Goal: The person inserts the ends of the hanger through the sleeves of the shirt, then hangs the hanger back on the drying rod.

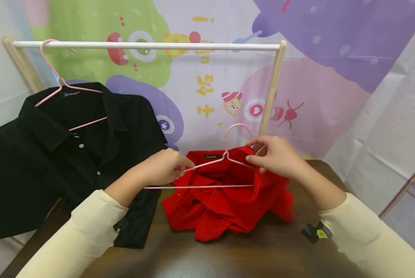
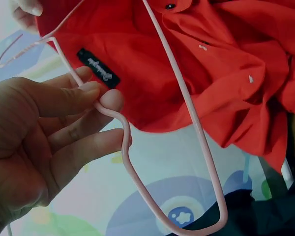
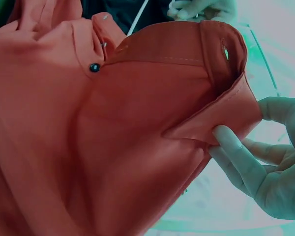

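My left hand (image 1: 163, 166) pinches the left shoulder of a pink hanger (image 1: 209, 163); in the left wrist view, thumb and fingertips close on its wire (image 2: 113, 114). The hanger's right end is inside the collar of a red shirt (image 1: 225, 208), while its left end stays outside the cloth. At the collar's right side, my right hand (image 1: 278, 156) grips the red fabric; the right wrist view has its fingers (image 3: 236, 152) on the folded collar (image 3: 221, 113). The shirt lies bunched on the table, with a black label (image 2: 98, 68) inside its neck.
A black shirt (image 1: 131, 112) hangs on another pink hanger (image 1: 51, 63) from the white rail (image 1: 152, 45) of a wooden-ended rack at the left. The brown table (image 1: 263, 251) lies beneath, and a printed cloth (image 1: 211, 23) covers the wall behind.
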`<action>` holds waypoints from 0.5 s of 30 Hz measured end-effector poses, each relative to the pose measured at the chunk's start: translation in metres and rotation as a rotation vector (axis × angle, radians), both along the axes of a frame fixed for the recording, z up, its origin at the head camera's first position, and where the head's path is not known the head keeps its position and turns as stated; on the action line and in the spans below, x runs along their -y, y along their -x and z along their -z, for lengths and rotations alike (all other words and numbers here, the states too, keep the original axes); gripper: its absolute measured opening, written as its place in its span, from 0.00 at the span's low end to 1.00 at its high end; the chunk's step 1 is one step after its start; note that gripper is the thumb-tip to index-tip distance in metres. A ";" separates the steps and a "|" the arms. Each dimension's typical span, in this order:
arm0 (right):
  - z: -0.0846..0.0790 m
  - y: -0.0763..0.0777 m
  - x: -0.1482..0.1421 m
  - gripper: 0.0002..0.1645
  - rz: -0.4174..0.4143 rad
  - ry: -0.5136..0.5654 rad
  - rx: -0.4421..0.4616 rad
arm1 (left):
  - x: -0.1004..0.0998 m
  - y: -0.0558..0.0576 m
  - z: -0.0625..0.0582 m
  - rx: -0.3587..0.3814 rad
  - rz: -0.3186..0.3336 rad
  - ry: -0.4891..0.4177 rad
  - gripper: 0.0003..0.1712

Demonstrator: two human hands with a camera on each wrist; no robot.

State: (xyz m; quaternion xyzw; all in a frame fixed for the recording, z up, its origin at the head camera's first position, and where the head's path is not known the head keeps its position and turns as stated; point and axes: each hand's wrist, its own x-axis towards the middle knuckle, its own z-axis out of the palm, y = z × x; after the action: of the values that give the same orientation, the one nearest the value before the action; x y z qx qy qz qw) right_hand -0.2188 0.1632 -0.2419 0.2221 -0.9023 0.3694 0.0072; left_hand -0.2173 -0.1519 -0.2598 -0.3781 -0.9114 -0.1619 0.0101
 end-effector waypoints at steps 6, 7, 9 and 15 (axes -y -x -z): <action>-0.001 -0.004 0.008 0.20 -0.014 -0.117 -0.165 | -0.007 0.007 0.005 -0.027 0.027 -0.035 0.19; 0.000 -0.005 0.009 0.20 -0.010 -0.138 -0.194 | -0.008 0.008 0.007 -0.026 0.032 -0.044 0.20; 0.001 -0.005 0.010 0.21 -0.007 -0.171 -0.245 | -0.009 0.010 0.009 -0.023 0.042 -0.059 0.20; 0.000 -0.006 0.002 0.18 -0.019 -0.207 -0.278 | -0.004 0.013 0.014 -0.004 0.043 -0.090 0.22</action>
State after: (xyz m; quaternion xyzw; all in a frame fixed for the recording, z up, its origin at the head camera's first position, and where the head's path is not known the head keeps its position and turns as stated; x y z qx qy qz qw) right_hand -0.2127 0.1615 -0.2421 0.2789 -0.9237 0.2405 0.1055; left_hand -0.2306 -0.1475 -0.2736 -0.3970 -0.8949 -0.2022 0.0256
